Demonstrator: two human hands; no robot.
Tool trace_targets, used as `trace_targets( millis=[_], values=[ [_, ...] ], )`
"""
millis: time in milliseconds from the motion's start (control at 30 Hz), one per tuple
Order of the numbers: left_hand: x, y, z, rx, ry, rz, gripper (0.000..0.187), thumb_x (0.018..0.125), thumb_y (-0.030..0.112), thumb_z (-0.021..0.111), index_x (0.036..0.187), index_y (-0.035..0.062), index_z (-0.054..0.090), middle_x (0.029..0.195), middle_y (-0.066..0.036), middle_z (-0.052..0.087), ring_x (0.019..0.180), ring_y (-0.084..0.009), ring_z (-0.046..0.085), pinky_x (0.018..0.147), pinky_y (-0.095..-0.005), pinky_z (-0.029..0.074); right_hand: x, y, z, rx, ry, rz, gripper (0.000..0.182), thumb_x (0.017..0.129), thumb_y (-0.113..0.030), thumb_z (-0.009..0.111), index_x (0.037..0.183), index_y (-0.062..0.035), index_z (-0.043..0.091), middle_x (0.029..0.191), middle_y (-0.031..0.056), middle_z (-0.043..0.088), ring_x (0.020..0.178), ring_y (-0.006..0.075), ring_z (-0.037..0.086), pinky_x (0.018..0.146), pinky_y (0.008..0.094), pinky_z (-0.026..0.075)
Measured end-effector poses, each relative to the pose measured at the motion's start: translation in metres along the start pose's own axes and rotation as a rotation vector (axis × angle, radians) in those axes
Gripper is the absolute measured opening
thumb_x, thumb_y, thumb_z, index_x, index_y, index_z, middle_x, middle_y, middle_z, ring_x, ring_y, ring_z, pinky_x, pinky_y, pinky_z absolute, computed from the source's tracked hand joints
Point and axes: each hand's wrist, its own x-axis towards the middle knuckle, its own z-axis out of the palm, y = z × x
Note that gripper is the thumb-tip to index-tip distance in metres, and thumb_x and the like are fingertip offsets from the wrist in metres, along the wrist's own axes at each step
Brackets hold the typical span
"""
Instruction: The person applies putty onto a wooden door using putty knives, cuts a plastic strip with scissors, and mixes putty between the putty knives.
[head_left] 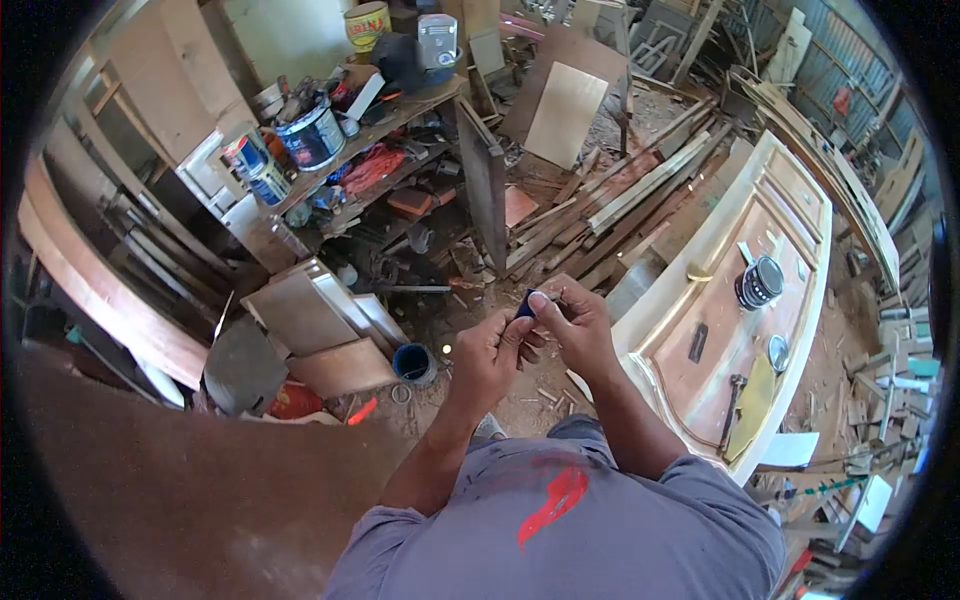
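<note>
Both hands meet in front of my chest, around a small dark blue piece [525, 304]. My left hand [487, 352] has its fingers bent and its thumb near the lower end of the piece. My right hand [572, 322] pinches the upper part of it with thumb and fingers. Part of the piece is hidden behind the fingers. To the right lies a wooden panel door [680, 385] bearing an open can [760, 284], a dark flat block [698, 342], a hammer [733, 408] and a yellow sheet [757, 405].
A cluttered workbench [400, 110] with paint cans [312, 138] stands at the upper left. Long planks [650, 180] lie on the floor ahead. A blue bucket [414, 364] sits by leaning boards [345, 368]. A broad brown surface [200, 490] fills the lower left.
</note>
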Motion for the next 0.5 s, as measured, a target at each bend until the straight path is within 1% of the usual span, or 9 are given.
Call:
trace_targets(
  millis=[67, 133, 167, 233, 300, 367, 433, 467, 500],
  values=[
    [0.017, -0.004, -0.005, -0.050, -0.032, -0.037, 0.026, 0.107, 0.023, 0.059, 0.104, 0.0001, 0.070, 0.084, -0.005, 0.074, 0.069, -0.0061, 0.064, 0.062, -0.0239, 0.051, 0.012, 0.001, 0.003, -0.059, 0.041, -0.007, 0.016, 0.097, -0.013, 0.072, 0.092, 0.0008, 0.067, 0.086, 0.0015, 0.062, 0.081, 0.0097, 0.058, 0.074, 0.0288, 0.047],
    [0.030, -0.014, -0.002, -0.101, -0.049, -0.066, 0.027, 0.107, 0.024, 0.059, 0.102, 0.0003, 0.070, 0.082, -0.004, 0.073, 0.066, -0.0061, 0.063, 0.060, -0.0239, 0.051, 0.023, 0.007, 0.003, -0.128, 0.128, -0.119, 0.016, 0.097, -0.013, 0.072, 0.091, 0.0002, 0.066, 0.085, 0.0011, 0.062, 0.080, 0.0091, 0.057, 0.072, 0.0274, 0.046],
    [0.036, -0.021, -0.001, -0.093, -0.090, -0.073, 0.027, 0.107, 0.024, 0.059, 0.102, 0.0002, 0.070, 0.081, -0.003, 0.072, 0.066, -0.0060, 0.063, 0.060, -0.0238, 0.050, 0.032, 0.009, 0.000, -0.163, 0.163, -0.180, 0.016, 0.097, -0.013, 0.072, 0.091, -0.0001, 0.066, 0.085, 0.0010, 0.062, 0.079, 0.0087, 0.056, 0.071, 0.0266, 0.045],
    [0.046, -0.031, 0.001, -0.074, -0.158, -0.087, 0.027, 0.107, 0.024, 0.060, 0.101, 0.0000, 0.070, 0.079, -0.002, 0.071, 0.065, -0.0057, 0.062, 0.060, -0.0235, 0.050, 0.052, 0.009, -0.013, -0.089, 0.271, -0.180, 0.015, 0.098, -0.013, 0.071, 0.090, -0.0015, 0.065, 0.085, 0.0003, 0.061, 0.077, 0.0077, 0.055, 0.069, 0.0253, 0.044],
    [0.057, -0.031, 0.003, -0.147, -0.201, -0.120, 0.025, 0.107, 0.022, 0.060, 0.102, -0.0007, 0.070, 0.080, -0.002, 0.071, 0.068, -0.0059, 0.063, 0.062, -0.0237, 0.051, 0.069, 0.007, -0.025, -0.037, 0.366, -0.165, 0.014, 0.099, -0.014, 0.071, 0.090, -0.0039, 0.065, 0.084, -0.0012, 0.061, 0.076, 0.0056, 0.053, 0.067, 0.0230, 0.042],
    [0.069, -0.032, 0.004, -0.180, -0.236, -0.146, 0.024, 0.106, 0.020, 0.061, 0.102, -0.0013, 0.071, 0.083, -0.003, 0.072, 0.069, -0.0063, 0.064, 0.063, -0.0240, 0.052, 0.084, 0.000, -0.044, -0.045, 0.393, -0.154, 0.014, 0.100, -0.013, 0.069, 0.089, -0.0046, 0.065, 0.084, -0.0031, 0.061, 0.077, 0.0044, 0.052, 0.068, 0.0229, 0.042],
    [0.079, -0.041, 0.005, -0.175, -0.264, -0.189, 0.022, 0.106, 0.019, 0.061, 0.103, -0.0015, 0.071, 0.085, -0.004, 0.073, 0.072, -0.0070, 0.065, 0.065, -0.0245, 0.053, 0.107, 0.001, -0.062, 0.010, 0.496, -0.264, 0.015, 0.100, -0.013, 0.069, 0.088, -0.0051, 0.065, 0.083, -0.0044, 0.059, 0.077, 0.0035, 0.050, 0.070, 0.0215, 0.040],
    [0.088, -0.045, 0.005, -0.171, -0.275, -0.199, 0.022, 0.106, 0.018, 0.062, 0.103, -0.0016, 0.071, 0.086, -0.005, 0.073, 0.073, -0.0074, 0.065, 0.066, -0.0247, 0.054, 0.116, 0.002, -0.074, 0.031, 0.512, -0.217, 0.016, 0.100, -0.012, 0.068, 0.087, -0.0054, 0.065, 0.083, -0.0048, 0.057, 0.078, 0.0040, 0.049, 0.072, 0.0204, 0.039],
    [0.096, -0.048, 0.005, -0.181, -0.275, -0.215, 0.020, 0.105, 0.017, 0.063, 0.103, -0.0017, 0.071, 0.087, -0.005, 0.074, 0.074, -0.0077, 0.066, 0.068, -0.0249, 0.055, 0.125, 0.003, -0.084, 0.041, 0.468, -0.224, 0.016, 0.100, -0.012, 0.069, 0.087, -0.0048, 0.064, 0.084, -0.0047, 0.056, 0.079, 0.0046, 0.049, 0.072, 0.0204, 0.037]
  ],
)
